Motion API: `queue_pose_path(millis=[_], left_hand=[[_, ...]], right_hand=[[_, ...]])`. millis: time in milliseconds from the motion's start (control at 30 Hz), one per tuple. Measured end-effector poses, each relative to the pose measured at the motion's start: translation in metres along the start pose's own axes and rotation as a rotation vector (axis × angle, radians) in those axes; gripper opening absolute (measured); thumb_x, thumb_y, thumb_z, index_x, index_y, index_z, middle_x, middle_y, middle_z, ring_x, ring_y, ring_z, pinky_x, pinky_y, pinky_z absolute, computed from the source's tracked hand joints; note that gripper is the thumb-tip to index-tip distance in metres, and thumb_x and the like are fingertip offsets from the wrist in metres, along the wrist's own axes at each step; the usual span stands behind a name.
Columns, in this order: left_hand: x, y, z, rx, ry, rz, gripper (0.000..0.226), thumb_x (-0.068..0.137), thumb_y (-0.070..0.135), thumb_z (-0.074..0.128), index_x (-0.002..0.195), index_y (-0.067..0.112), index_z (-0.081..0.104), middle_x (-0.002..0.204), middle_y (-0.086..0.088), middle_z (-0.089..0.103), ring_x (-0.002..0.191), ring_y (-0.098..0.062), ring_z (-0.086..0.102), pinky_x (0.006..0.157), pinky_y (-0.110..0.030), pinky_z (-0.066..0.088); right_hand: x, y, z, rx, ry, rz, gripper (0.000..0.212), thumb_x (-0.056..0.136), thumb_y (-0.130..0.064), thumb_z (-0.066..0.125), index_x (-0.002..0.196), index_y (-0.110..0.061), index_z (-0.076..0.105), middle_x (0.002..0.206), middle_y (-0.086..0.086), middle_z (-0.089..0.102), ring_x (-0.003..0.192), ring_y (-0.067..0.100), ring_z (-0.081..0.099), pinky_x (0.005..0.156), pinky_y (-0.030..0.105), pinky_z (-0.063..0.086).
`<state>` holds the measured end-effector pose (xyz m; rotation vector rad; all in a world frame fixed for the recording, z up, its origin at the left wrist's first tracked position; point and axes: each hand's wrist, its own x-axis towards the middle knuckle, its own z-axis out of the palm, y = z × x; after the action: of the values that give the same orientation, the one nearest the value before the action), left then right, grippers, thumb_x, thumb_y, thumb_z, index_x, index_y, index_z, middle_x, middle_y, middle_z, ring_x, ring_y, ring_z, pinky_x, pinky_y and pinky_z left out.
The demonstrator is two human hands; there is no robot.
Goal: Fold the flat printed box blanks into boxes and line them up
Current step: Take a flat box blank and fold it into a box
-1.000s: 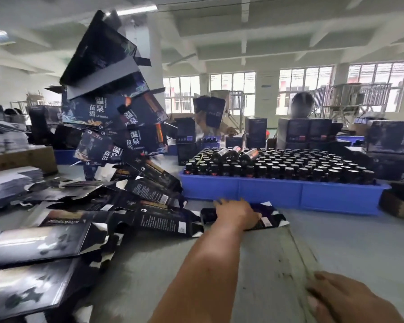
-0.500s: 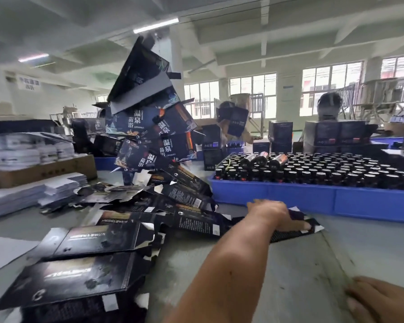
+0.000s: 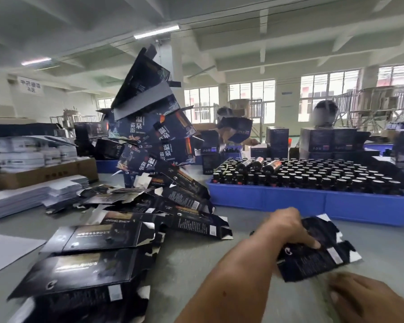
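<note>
While the left hand pinches a flat box blank by its left edge, thumb on the printed face, the blank sits tilted just above the grey table, still unfolded. Right hand hovers low at the near right, fingers loosely extended, holding nothing, just beside the blank's near corner (motion blur, so contact unclear). To the left, a spread of loose blanks lies fanned across the table, running back into a leaning stack of folded boxes. Behind the held blank, a blue tray packed with dark bottles. Far left: white sheet stacks and a cardboard carton.
</note>
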<state>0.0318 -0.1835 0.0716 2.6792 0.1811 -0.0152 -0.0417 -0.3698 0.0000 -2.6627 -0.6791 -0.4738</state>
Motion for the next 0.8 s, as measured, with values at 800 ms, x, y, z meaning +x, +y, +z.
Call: queue_pose_path(millis=[800], left_hand=[[-0.043,-0.145,-0.126,0.408,-0.211,-0.331,0.071,0.072,0.049,0.085,0.132,0.021,0.059,0.126,-0.001,0.062,0.106,-0.025,0.062,0.093,-0.041,0.052]], right_hand=[[-0.011,-0.007,-0.007,-0.032,-0.053,-0.005,0.023,0.097,-0.051,0.049,0.117,-0.044,0.059,0.126,-0.024,0.059,0.116,0.006,0.054,0.096,0.025,0.044]])
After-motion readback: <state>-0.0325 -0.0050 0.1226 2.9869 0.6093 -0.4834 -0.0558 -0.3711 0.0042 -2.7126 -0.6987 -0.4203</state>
